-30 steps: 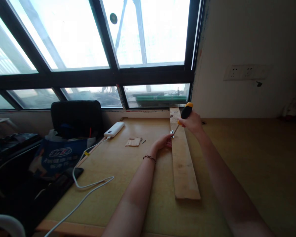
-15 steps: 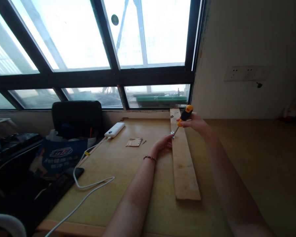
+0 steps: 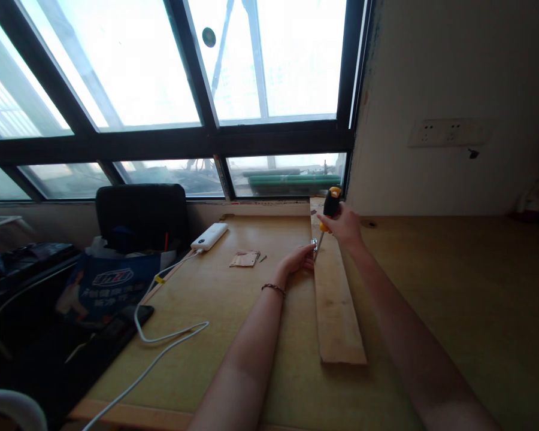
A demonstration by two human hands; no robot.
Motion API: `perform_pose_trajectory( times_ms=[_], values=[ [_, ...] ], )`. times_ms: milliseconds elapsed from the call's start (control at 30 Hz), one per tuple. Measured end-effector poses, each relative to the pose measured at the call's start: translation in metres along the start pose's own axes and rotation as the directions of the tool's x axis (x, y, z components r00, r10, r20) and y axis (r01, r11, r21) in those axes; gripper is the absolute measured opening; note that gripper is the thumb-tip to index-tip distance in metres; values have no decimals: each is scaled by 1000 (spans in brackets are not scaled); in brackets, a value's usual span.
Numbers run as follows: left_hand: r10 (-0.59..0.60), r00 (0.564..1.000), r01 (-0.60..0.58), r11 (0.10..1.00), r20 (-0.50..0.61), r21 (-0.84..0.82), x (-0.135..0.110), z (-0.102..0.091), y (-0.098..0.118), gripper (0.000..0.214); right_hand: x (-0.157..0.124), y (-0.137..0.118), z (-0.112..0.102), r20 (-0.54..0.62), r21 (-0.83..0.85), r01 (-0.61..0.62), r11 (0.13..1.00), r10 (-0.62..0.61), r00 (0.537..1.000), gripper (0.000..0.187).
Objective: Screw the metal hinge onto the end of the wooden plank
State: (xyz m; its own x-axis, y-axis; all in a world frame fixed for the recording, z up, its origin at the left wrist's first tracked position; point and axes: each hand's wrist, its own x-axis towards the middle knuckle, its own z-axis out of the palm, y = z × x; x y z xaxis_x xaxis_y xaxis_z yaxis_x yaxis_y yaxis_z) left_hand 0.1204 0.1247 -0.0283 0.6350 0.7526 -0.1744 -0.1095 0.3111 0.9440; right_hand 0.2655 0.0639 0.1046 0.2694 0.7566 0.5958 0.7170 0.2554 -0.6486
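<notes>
**Screwdriver slanting down beside a metal fitting on a wooden board**

The right hand has its grip closed around the screwdriver's black-and-yellow handle; the shaft leans down to the left, its end at the board's left edge, though contact with the fitting is too small to make out. The left hand rests at that same edge, fingertips at the fitting; whether its grip is closed on it, I cannot tell. The board lies flat on the tabletop, running toward the window. To its left, a thin tan piece lies near a small screw. Farther left sits a white power bank with a cable plugged in.
</notes>
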Motion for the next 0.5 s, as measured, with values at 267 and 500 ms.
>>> perform_pose_trajectory(
  times_ms=[267, 500],
  values=[
    [-12, 1000, 12, 1000, 22, 7, -1, 1, 0, 31, 4, 4, -13, -85, -34, 31, 999, -33, 996, 33],
    [-26, 999, 26, 1000, -22, 15, 0, 1, 1, 28, 4, 10, -5, -45, -49, 51, 998, -53, 998, 35]
  ],
)
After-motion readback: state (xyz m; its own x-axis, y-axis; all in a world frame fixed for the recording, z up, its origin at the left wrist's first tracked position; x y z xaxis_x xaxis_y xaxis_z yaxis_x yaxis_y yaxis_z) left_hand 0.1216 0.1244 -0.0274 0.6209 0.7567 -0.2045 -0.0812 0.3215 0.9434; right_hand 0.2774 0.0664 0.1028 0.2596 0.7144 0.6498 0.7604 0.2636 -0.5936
